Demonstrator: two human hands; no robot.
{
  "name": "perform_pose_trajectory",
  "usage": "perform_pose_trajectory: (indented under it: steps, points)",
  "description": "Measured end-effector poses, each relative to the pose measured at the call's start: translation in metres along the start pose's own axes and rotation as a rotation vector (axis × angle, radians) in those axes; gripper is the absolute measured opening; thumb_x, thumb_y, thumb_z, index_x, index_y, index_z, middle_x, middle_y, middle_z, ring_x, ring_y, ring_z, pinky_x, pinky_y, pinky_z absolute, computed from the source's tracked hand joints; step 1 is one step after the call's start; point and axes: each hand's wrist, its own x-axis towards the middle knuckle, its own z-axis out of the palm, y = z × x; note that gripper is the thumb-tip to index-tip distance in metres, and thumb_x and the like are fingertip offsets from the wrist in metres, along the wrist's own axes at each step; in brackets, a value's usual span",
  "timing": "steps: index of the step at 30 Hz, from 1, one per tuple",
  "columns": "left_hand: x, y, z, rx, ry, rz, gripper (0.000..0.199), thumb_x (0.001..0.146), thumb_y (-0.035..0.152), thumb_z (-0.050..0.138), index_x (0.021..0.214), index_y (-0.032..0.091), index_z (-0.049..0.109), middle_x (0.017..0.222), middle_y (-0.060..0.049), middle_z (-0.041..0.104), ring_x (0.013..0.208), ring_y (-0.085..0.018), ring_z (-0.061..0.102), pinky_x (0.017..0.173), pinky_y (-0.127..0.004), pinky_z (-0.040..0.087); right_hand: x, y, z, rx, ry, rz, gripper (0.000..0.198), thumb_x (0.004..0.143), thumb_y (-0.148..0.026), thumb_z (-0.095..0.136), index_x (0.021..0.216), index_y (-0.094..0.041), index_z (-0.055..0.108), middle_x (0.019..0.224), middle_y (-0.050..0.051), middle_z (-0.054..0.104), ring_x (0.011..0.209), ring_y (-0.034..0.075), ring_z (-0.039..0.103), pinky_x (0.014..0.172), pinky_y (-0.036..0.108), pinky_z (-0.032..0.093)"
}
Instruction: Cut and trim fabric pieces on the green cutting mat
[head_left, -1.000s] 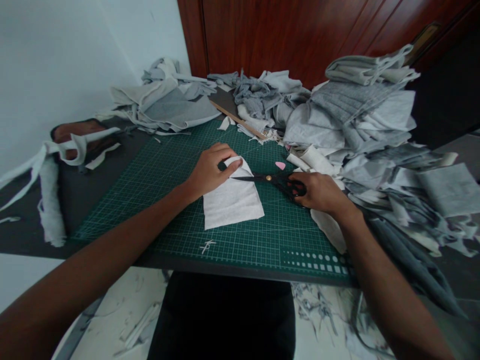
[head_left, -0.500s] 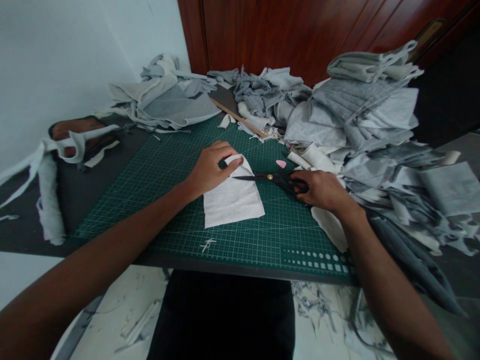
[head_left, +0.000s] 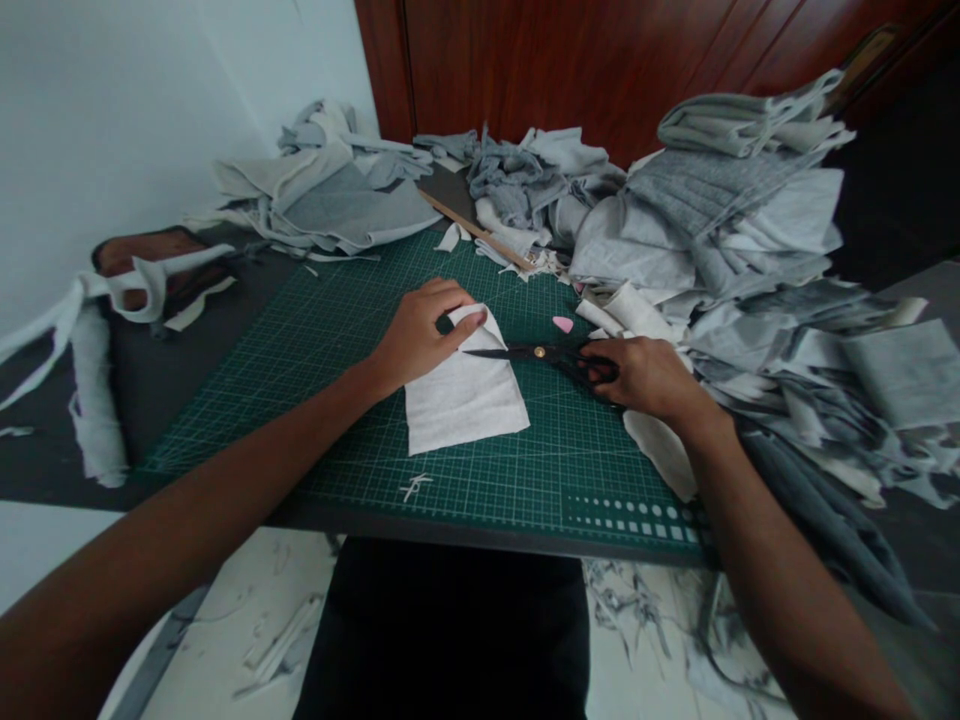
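Where the pale floor (head_left: 259, 575) shows below the near edge of your dark table (head_left: 150, 400), grey scraps (head_left: 630, 605) lie scattered. Just inside that edge, a few thin white snippets (head_left: 415, 486) sit on your green cutting mat (head_left: 285, 390), close to the lower side of the white cloth piece (head_left: 466, 415). That cloth lies flat on the mat in front of you, its far end folded up. Your left hand (head_left: 424, 335) has thumb and fingers clamped on the folded end. Your right hand (head_left: 641, 375) has its fingers curled round the handles of the black scissors (head_left: 541, 353), which point left; one dark blade shows over the cloth by the fold, and you cannot tell from this view whether the other is beneath. A pale fabric offcut (head_left: 660, 455) lies near your right wrist.

Beyond the scissors there's a small pink triangular piece (head_left: 562, 324) on the mat. To your left, a frayed grey fabric roll (head_left: 97, 400) rests on the table. Farther off, a narrow wooden strip (head_left: 476, 232) slants between the left cloth heap (head_left: 352, 205) and the larger right cloth stack (head_left: 712, 220), with a red-brown wooden door (head_left: 525, 70) behind.
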Motion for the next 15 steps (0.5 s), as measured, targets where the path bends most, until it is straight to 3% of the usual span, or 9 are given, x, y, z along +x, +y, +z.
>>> perform_pose_trajectory:
  steps: [15]
  points:
    - [-0.0006, -0.0012, 0.0007, -0.009, 0.007, 0.008, 0.026, 0.101, 0.041, 0.057, 0.088, 0.020, 0.065, 0.088, -0.005, 0.071, 0.087, -0.021, 0.064, 0.085, -0.036, 0.048, 0.0002, 0.0018, 0.0003, -0.025, 0.002, 0.011, 0.032, 0.078, -0.021, 0.068, 0.106, -0.028, 0.082, 0.089, 0.004, 0.082, 0.082, 0.026, 0.073, 0.063, 0.031, 0.037]
